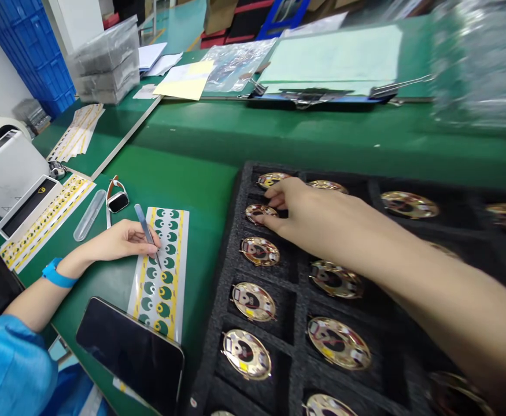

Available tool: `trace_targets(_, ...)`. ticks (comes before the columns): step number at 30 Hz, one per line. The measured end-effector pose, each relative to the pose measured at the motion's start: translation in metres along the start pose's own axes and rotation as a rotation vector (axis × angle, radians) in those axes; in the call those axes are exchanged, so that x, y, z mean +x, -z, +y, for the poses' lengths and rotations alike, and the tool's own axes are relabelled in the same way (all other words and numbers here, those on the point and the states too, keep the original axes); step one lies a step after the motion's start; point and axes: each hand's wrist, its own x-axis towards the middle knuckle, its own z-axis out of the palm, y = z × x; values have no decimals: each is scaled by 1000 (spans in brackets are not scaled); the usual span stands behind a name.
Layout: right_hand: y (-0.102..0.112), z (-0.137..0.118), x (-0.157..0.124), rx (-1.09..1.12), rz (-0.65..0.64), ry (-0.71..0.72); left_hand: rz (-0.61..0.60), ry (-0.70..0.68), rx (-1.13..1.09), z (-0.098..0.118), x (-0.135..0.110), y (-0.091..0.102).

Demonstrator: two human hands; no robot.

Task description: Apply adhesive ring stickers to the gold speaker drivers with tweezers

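My left hand point(131, 238), a blue band at its wrist, pinches metal tweezers point(143, 222). Their tips point down at a pale sticker sheet point(183, 242) with yellow strips and rows of round green-looking shapes. Over the far left corner of a black foam tray point(220, 300) reaches my right hand point(291, 202). Its thumb and fingers are around a gold-rimmed watch dial point(257, 212) in the left column, partly covered by them. Similar dials point(253, 301) lie in other compartments, several hidden by my forearm.
A black phone point(131, 355) overlaps the sheet's near end. A smartwatch point(118, 201) and clear plastic case point(90, 215) lie beyond my left hand. A white device point(12, 167) and more sticker strips point(53, 216) are left. Behind the tray are a clipboard point(331, 58) and clear plastic packaging point(482, 69).
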Motion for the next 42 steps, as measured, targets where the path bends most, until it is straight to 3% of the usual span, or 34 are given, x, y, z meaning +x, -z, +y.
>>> trace_targets(9,5,15,13,239,-46,63,5,19,55,-4,1,0)
trace_targets(15,16,21,10,483,-12,21,4,43,25,-6,2,-1)
trace_targets(19,16,-8,-8,987,32,105,-13,47,-27,-5,1,0)
trace_targets(21,8,-32,-22,1262,-119,224,-45,49,-37,-3,0,1)
trace_targets(25,-19,-67,-43,1411,-390,308,-139,56,-56,4,-3,4)
trace_targets(28,-32,-72,-47,1523,-548,320,-216,75,-94,9,-6,7)
trace_targets(32,-32,-66,-43,1634,-593,256,-266,59,-168,14,-8,8)
trace_targets(35,-28,-65,-41,1708,-597,210,-168,33,-257,15,-9,8)
trace_targets(42,-26,-66,-45,1690,-582,275,165,-109,-496,14,-8,9)
